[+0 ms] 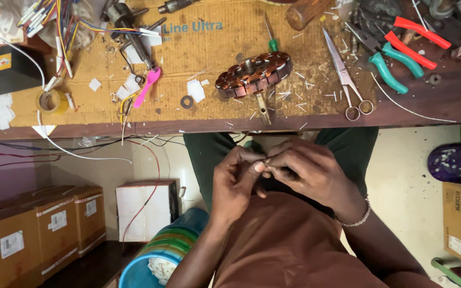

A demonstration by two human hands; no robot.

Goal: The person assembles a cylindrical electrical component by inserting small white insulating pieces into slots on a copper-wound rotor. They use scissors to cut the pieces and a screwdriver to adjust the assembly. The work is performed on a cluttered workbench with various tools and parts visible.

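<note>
Both hands meet over the lap, just near of the tabletop (428, 101) edge. The left hand (236, 184) is curled nearly closed, thumb and forefinger pinched on a tiny piece (266, 161) that is too small to make out. The right hand (308, 170) closes in from the right, its fingertips touching the same spot, so both grip it together.

The likeliest slip is the small piece dropping out of the pinch. It is held over the lap and the floor, not over the tabletop, so it could fall between the knees and be hard to find. A tug from either hand could also bend or snap it.

On the tabletop, just far of the hands, sits a copper-wound motor core (253, 74) with its shaft pointing toward the edge. Scissors (345, 77) lie to its right, near the edge, and pliers (388, 61) lie farther right. A sleeve or wrist rising carelessly could knock the scissors off. Open room lies between the hands and the tabletop edge and to the right over the floor. Cardboard boxes (38, 226) and a blue bucket (150, 264) crowd the left.
</note>
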